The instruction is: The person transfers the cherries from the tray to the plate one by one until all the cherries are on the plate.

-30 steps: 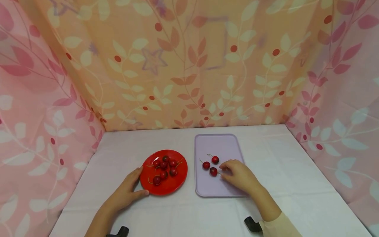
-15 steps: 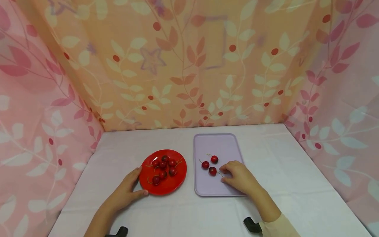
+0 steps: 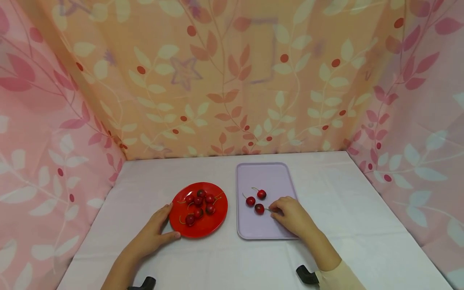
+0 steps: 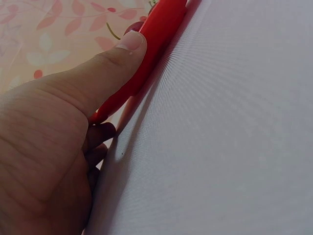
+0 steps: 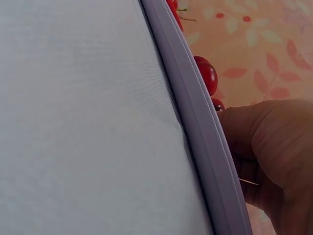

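Observation:
In the head view, my left hand (image 3: pixel 154 233) holds the left edge of a round red plate (image 3: pixel 214 225) with several cherries (image 3: pixel 198 201) on it. Its thumb lies against the rim in the left wrist view, other fingers partly hidden behind. Over a lilac tray (image 3: pixel 266 175), my right hand (image 3: pixel 291 215) pinches the stem of the nearest cherry (image 3: pixel 259 209) between thumb and forefinger. That cherry rests on the tray. Two more stemmed cherries lie beside it, one at the left (image 3: pixel 250 201) and one farther back (image 3: pixel 261 194). The right wrist view shows the tray's side wall (image 5: pixel 195 107) hiding part of the fingers.
Plate and tray stand apart on a white-covered table (image 3: pixel 203 266). Patterned cloth encloses it: an orange back curtain (image 3: pixel 224 88) and pink side curtains at the left (image 3: pixel 43 153) and right (image 3: pixel 420 133). Dark wrist-mounted pieces show near both forearms.
My right thumb and forefinger have come together on the nearest cherry's stem, which earlier lay loose between them. The left hand stays at the plate. The whole view has shifted slightly.

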### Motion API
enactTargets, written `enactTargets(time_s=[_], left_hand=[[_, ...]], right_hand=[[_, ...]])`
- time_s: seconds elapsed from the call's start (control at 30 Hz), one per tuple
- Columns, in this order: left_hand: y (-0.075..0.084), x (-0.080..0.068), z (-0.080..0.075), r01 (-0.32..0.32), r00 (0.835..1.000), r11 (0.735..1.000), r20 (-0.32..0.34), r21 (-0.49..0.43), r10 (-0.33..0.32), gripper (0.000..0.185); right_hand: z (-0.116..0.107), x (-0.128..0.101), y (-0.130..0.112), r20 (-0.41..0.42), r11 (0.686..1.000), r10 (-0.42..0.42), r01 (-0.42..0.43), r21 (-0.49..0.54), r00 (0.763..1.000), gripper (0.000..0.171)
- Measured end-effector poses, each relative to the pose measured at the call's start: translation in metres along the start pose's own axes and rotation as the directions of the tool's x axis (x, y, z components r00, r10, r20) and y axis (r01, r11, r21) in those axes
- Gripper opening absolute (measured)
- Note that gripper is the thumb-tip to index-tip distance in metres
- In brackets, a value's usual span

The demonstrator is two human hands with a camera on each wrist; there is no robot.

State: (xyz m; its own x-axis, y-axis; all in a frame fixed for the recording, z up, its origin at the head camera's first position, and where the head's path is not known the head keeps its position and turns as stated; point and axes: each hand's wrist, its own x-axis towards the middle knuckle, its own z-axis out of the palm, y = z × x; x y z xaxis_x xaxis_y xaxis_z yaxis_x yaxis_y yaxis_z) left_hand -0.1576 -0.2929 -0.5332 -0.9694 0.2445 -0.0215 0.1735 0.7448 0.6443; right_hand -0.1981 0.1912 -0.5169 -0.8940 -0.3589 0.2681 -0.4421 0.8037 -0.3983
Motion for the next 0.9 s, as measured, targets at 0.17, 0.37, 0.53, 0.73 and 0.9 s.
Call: enactTargets(time_s=[0.17,0.37,0.53,0.73,0.9], left_hand=[[0.0000,0.0000,0.0007,0.003,1.000,1.000,0.004,0.002,-0.003,0.110],[-0.0017,0.0006,0.0014,-0.004,1.000,1.000,0.003,0.002,0.004,0.110],[-0.0032,0.0008,0.0017,-0.007,1.000,1.000,0.000,-0.001,0.007,0.111],[-0.0022,0.0008,0.0008,-0.008,1.000,1.000,0.001,-0.002,0.008,0.111],[-0.0012,0.0011,0.0008,-0.013,1.000,1.000,-0.006,0.001,0.013,0.111]], right_hand=[[0.0016,0.0000,0.0001,-0.003,1.000,0.028,-0.028,-0.006,1.000,0.015],[0.0025,0.0002,-0.0009,-0.030,0.999,0.028,-0.028,-0.021,0.999,0.013],[0.0042,0.0010,-0.0011,-0.046,0.999,0.044,-0.045,-0.024,0.998,0.013],[0.0036,0.0017,-0.0032,-0.041,0.997,0.073,-0.074,-0.017,0.996,0.013],[0.0037,0.0033,-0.0046,-0.028,0.996,0.089,-0.090,-0.024,0.996,0.011]])
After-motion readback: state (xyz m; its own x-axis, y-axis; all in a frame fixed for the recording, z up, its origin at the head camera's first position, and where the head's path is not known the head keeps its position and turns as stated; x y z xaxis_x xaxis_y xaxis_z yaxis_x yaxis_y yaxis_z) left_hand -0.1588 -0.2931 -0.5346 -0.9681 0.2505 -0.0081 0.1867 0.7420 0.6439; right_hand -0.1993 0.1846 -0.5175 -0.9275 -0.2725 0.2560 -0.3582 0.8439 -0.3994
